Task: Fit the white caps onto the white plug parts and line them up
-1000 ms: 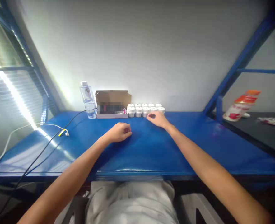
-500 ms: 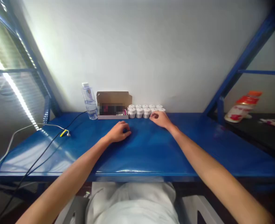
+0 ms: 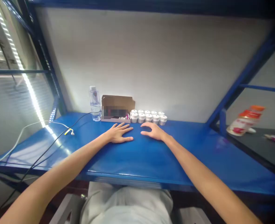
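Note:
My left hand [image 3: 120, 133] lies on the blue table [image 3: 128, 158] with its fingers spread and nothing in it. Just behind it stands an open cardboard box [image 3: 116, 120], its brown lid raised and its contents blurred. To its right, my right hand [image 3: 152, 130] is held with thumb and fingers apart, also holding nothing. Beyond the right hand, several small white round containers with lids [image 3: 148, 118] stand in two rows beside the box. The right hand is in front of these containers and apart from the left hand.
A clear water bottle [image 3: 95, 105] stands left of the box. A white cable [image 3: 20, 135] and a black cable [image 3: 46, 151] cross the table's left side. At the right, an orange-capped bottle [image 3: 243, 123] stands on a dark surface. Blue frame posts flank the table.
My right hand has come away from the white containers, toward the left and nearer me, and its fingers have opened. The left hand's fingers have spread. The camera view has shifted slightly.

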Tool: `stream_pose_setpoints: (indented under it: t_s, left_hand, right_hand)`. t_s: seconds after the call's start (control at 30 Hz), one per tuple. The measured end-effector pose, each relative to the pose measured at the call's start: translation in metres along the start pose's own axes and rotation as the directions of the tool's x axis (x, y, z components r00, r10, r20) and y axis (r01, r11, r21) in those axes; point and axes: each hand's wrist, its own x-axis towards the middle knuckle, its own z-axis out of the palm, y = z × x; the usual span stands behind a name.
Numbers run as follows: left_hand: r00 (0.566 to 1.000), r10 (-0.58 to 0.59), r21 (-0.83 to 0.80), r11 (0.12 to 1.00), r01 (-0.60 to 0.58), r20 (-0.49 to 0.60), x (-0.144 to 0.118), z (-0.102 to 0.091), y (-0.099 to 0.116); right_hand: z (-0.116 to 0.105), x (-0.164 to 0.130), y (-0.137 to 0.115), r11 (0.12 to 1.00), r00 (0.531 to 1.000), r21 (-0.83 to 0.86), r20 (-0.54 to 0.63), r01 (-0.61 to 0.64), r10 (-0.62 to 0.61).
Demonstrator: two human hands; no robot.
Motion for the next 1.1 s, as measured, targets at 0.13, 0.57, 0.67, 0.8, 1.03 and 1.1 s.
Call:
stream_pose_setpoints:
  t_s: [0.13, 0.57, 0.67, 0.8, 1.03, 1.1]
  left_hand:
    - [0.999, -0.026, -0.017, 1.000, 0.026, 0.033, 0.000, 0.001, -0.008]
    - [0.998, -0.041, -0.001, 0.999, 0.041, 0.038, -0.004, 0.004, -0.011]
    - [0.999, -0.031, -0.007, 0.999, 0.032, 0.033, -0.004, 0.003, -0.012]
    - [0.999, -0.030, -0.024, 0.999, 0.030, -0.011, -0.004, 0.000, -0.011]
    - [0.973, 0.051, -0.043, 0.997, -0.062, -0.226, -0.001, -0.008, -0.006]
    - [0.965, 0.062, -0.046, 0.996, -0.076, -0.255, -0.002, -0.009, -0.006]
  right_hand:
    - [0.011, 0.004, -0.018, 0.990, 0.977, -0.106, 0.204, 0.088, -0.065]
    - [0.011, 0.003, -0.024, 0.988, 0.952, -0.146, 0.305, 0.049, -0.002]
    - [0.012, 0.005, -0.025, 0.993, 0.970, -0.103, 0.239, 0.064, -0.038]
    - [-0.005, 0.008, -0.009, 0.998, 0.972, -0.057, -0.234, -0.028, 0.014]
    - [-0.047, -0.014, 0.056, 0.916, 0.802, -0.145, -0.547, -0.373, 0.240]
    - [-0.052, -0.019, 0.061, 0.881, 0.788, -0.079, -0.489, -0.467, 0.374]
